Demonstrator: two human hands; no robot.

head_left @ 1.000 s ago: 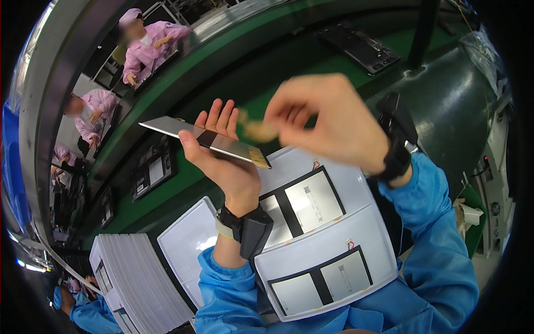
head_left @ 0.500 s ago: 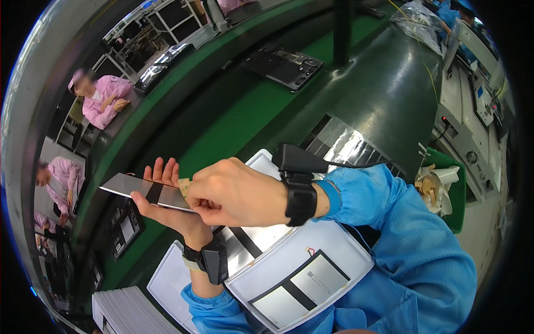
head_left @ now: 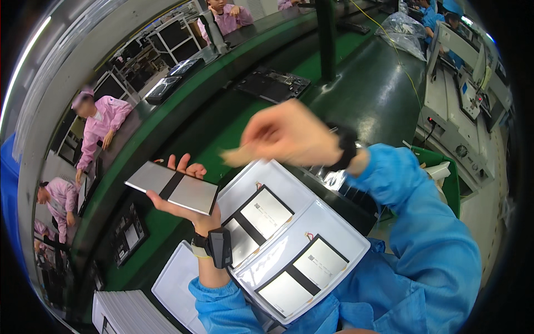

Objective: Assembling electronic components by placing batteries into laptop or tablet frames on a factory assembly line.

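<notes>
My left hand (head_left: 199,219) holds a flat silver battery pack (head_left: 193,195) with a black band across its middle, thumb along the near edge and fingers behind the far one. Blurred by motion, my right hand (head_left: 292,136) is pinching a thin tan strip (head_left: 238,157), apart from the battery and above the far end of a white tray (head_left: 331,225). That tray has two compartments with a battery in each: one in the far compartment (head_left: 271,212) and another in the near compartment (head_left: 321,266). Both show a black band and a small coloured lead.
Another white tray (head_left: 169,278) and a stack of white trays (head_left: 125,312) sit at lower left. Open device housings lie on the green line, one far (head_left: 272,84), one left (head_left: 130,236). A green bin (head_left: 453,192) stands right. Co-workers in pink (head_left: 103,125) sit across.
My right hand has moved up and away from the battery to the right, carrying the tan strip. The left hand still holds the battery, whose face now shows more fully.
</notes>
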